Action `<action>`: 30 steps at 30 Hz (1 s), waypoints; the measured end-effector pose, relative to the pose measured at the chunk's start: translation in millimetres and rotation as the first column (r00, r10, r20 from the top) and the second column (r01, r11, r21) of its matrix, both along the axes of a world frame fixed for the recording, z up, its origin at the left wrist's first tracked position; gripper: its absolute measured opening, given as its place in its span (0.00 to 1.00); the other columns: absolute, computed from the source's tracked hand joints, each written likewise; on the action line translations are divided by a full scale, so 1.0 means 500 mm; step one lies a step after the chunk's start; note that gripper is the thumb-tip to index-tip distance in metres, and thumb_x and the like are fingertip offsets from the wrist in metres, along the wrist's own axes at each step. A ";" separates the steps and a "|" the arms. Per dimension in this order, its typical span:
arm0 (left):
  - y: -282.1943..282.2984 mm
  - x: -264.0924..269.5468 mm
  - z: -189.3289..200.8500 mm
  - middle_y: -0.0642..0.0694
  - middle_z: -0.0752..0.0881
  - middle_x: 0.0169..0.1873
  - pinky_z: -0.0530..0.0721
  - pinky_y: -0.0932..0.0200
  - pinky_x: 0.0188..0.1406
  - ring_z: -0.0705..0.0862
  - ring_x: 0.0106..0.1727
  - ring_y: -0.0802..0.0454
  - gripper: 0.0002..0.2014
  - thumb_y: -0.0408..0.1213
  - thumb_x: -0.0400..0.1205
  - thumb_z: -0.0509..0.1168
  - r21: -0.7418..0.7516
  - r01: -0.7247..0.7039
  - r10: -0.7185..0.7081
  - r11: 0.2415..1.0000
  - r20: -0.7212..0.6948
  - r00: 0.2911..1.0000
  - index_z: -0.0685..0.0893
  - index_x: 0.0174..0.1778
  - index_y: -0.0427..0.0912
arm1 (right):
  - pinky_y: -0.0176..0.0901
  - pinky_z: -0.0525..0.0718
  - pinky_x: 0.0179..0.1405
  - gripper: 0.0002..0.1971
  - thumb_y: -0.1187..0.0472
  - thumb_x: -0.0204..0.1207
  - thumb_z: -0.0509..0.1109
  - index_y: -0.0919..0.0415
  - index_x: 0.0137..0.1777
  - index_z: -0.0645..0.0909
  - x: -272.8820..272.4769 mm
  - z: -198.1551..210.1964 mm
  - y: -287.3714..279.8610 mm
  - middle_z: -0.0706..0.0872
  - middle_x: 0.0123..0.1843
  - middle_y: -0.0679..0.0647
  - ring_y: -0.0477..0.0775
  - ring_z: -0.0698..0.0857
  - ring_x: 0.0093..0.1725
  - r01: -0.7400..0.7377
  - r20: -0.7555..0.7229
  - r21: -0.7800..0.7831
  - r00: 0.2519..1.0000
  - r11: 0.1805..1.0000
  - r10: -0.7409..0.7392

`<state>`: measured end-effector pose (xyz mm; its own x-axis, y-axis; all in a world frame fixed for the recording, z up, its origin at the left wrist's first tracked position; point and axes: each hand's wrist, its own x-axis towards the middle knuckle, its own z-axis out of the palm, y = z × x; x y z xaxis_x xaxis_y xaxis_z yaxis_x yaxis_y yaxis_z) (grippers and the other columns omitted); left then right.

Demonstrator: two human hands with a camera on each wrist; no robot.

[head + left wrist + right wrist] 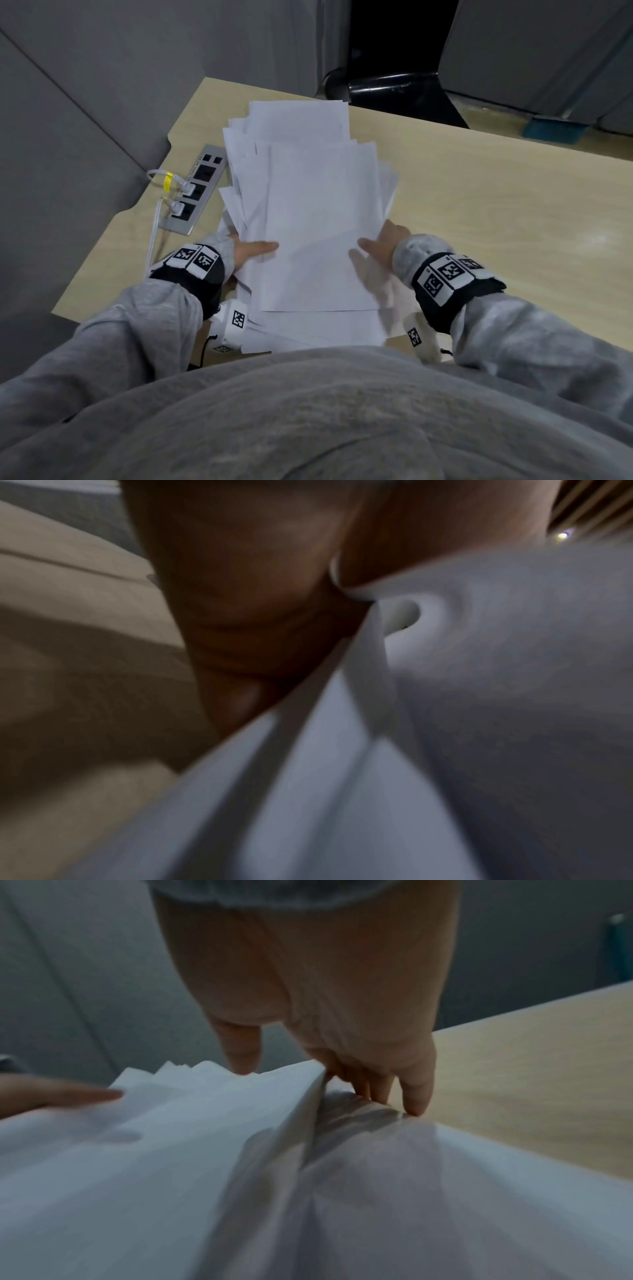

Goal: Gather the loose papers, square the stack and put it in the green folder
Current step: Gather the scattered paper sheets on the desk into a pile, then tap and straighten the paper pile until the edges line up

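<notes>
An uneven sheaf of white papers (308,192) fans out over the light wooden desk (496,205), its corners and edges out of line. My left hand (250,253) grips its near left side, thumb on top and fingers hidden beneath. My right hand (383,245) pinches the near right side the same way. In the right wrist view the right hand (342,1047) has its thumb on the top sheet and its fingers under the papers (171,1150). The left wrist view is blurred: the left hand (257,615) shows close up with papers (342,804) wedged against it. No green folder is in view.
A grey power strip (195,192) with white cables plugged in lies on the desk just left of the sheaf. Grey partitions stand to the left and behind. A dark chair base (394,85) and a teal object (555,128) sit beyond the far edge.
</notes>
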<state>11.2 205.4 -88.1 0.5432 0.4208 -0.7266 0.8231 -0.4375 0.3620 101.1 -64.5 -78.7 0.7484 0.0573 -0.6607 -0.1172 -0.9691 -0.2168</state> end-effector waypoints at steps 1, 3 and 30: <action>-0.017 -0.001 0.017 0.39 0.84 0.62 0.76 0.49 0.67 0.82 0.61 0.39 0.57 0.75 0.48 0.72 -0.055 -0.099 0.099 0.994 0.007 0.995 0.77 0.68 0.41 | 0.63 0.73 0.71 0.44 0.28 0.70 0.57 0.61 0.77 0.62 -0.012 0.002 0.008 0.67 0.80 0.59 0.64 0.72 0.75 -0.123 -0.018 0.004 0.992 0.992 0.123; -0.046 0.002 0.045 0.37 0.79 0.66 0.73 0.49 0.69 0.77 0.68 0.37 0.48 0.64 0.62 0.73 -0.107 -0.182 0.184 0.977 0.007 0.983 0.72 0.72 0.36 | 0.62 0.62 0.79 0.42 0.32 0.74 0.58 0.63 0.79 0.60 -0.037 0.002 0.020 0.52 0.85 0.57 0.63 0.58 0.83 -0.300 -0.027 0.024 0.953 0.954 0.301; -0.031 0.017 0.232 0.34 0.86 0.42 0.85 0.41 0.56 0.87 0.46 0.36 0.44 0.66 0.36 0.77 -0.056 -0.150 0.156 0.987 0.567 0.809 0.81 0.36 0.33 | 0.42 0.77 0.67 0.46 0.37 0.51 0.82 0.60 0.68 0.76 0.004 0.240 -0.058 0.85 0.61 0.49 0.52 0.83 0.61 0.225 0.208 0.712 0.837 0.665 -0.506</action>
<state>19.7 189.8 28.0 0.7892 0.5288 -0.3125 0.5256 -0.3181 0.7891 103.1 -93.5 41.5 0.9690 0.0224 -0.2461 -0.2076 -0.4663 -0.8599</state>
